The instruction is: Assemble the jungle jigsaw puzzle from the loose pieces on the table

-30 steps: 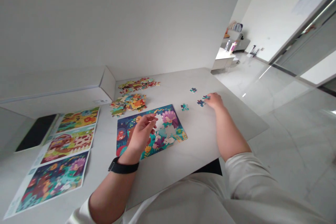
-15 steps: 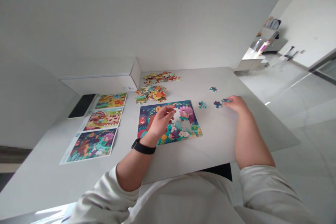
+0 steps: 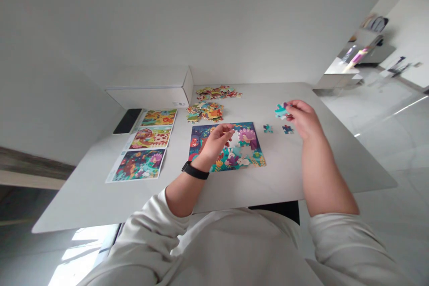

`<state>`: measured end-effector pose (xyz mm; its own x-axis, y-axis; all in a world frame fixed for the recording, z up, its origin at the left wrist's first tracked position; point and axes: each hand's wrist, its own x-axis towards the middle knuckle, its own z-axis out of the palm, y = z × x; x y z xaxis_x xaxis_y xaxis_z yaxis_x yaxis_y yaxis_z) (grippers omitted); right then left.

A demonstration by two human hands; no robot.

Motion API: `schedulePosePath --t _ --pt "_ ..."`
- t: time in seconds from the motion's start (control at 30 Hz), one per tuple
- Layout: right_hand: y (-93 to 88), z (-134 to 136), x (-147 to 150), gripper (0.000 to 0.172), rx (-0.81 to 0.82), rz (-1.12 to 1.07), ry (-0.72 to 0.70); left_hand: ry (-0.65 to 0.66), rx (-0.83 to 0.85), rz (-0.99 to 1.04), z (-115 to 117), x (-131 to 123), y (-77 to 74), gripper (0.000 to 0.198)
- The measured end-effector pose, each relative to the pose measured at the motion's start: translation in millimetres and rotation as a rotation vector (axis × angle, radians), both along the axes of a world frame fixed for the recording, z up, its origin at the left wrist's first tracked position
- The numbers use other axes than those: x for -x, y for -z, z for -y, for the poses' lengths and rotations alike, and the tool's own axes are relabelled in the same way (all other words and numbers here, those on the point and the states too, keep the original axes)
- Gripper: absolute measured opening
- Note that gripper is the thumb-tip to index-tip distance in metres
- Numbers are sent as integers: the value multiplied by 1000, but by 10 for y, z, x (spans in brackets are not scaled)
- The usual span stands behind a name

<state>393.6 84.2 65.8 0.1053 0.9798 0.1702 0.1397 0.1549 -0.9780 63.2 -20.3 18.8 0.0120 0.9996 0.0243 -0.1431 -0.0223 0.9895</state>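
The right hand (image 3: 304, 119) pinches a teal jigsaw piece (image 3: 280, 111) at its edge, a hold that leaves its tabs free, while the curled left hand (image 3: 214, 143) hovers over the jigsaw puzzle (image 3: 250, 136), any held piece hidden.

Head-worn camera view, looking forward and steeply down from above the wearer's chest, with the frame slightly rolled so that the scene sits tilted. A cream knit sweatshirt (image 3: 231, 250) fills the lower edge at very close range. Farther off, near mid-frame, lies a multicoloured cardboard jigsaw puzzle (image 3: 248, 132) on a pale grey stone tabletop (image 3: 100, 196). The wide lens also takes in a smooth white wall (image 3: 167, 22) across the upper half and a glossy pale tile floor (image 3: 378, 116) at far right.
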Motion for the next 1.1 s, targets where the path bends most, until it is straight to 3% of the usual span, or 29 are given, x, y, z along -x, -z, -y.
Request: schedulePosePath --t 0.07,0.13,0.23,0.33,0.53,1.1 --pt "-62 117 388 43 18 -57 -144 12 -3 8 -5 21 -7 39" --pt "-14 235 740 44 69 -120 -258 24 -4 22 -1 40 -26 40" --pt "208 385 1146 47 182 -217 -311 21 18 45 9 55 -58 44" --pt "445 488 1368 50 283 -253 -337 -21 64 58 8 55 -59 44" --pt "613 570 1452 45 269 -143 -399 -53 132 30 -27 48 9 39" --pt "619 541 1374 47 294 -191 -468 -63 211 45 -42 42 -7 35"
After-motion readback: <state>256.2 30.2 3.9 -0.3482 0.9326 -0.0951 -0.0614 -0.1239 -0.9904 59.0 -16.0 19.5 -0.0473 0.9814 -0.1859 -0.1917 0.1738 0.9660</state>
